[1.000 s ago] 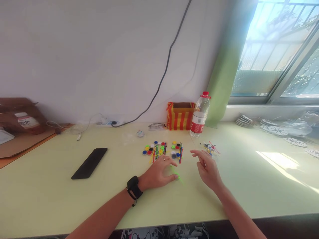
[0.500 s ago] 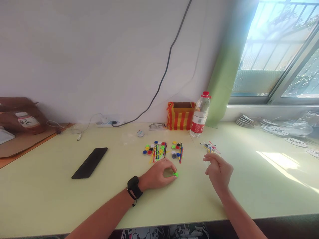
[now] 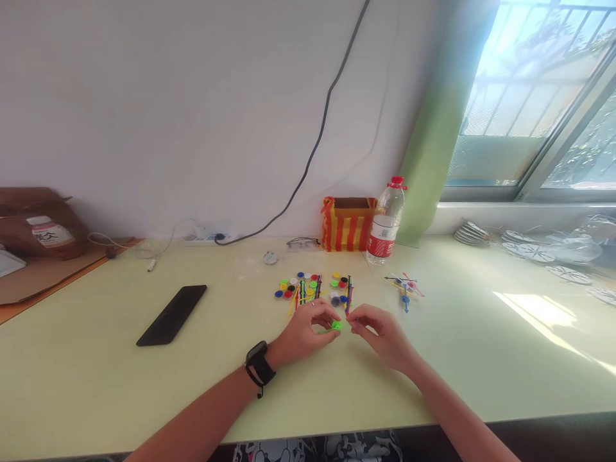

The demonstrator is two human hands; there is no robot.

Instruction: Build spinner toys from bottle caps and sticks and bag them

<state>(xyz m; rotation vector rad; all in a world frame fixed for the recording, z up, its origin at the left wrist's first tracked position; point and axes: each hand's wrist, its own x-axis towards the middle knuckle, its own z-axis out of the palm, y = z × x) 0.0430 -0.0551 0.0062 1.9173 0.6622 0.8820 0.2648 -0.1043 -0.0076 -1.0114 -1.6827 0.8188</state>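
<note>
My left hand [image 3: 305, 333], with a dark watch on its wrist, pinches a small green plastic spinner [image 3: 336, 326] between thumb and fingers. A thin green strip shows below the fingers, beside the round part. Just to the right, my right hand [image 3: 380, 333] is closed, with thumb and index fingertips together beside the green piece. Whatever sits in that pinch is too small to make out. Beyond the hands lie colored round discs [image 3: 287, 295] and thin arrow strips [image 3: 350, 295]. A blue arrow spinner [image 3: 405, 299] lies with other arrow pieces to the right.
A black phone-like slab [image 3: 172, 316] lies at left. Against the wall are a striped red-yellow bag [image 3: 350, 224], a clear bottle [image 3: 385, 224], glasses [image 3: 303, 242] and a power strip [image 3: 206, 240]. Round patterned discs [image 3: 528, 251] and a cardboard box [image 3: 43, 282] lie at the sides.
My right hand has moved left from the right-hand arrow pieces to beside my left hand, uncovering the blue arrow spinner. My left hand has lifted the green spinner slightly away from me.
</note>
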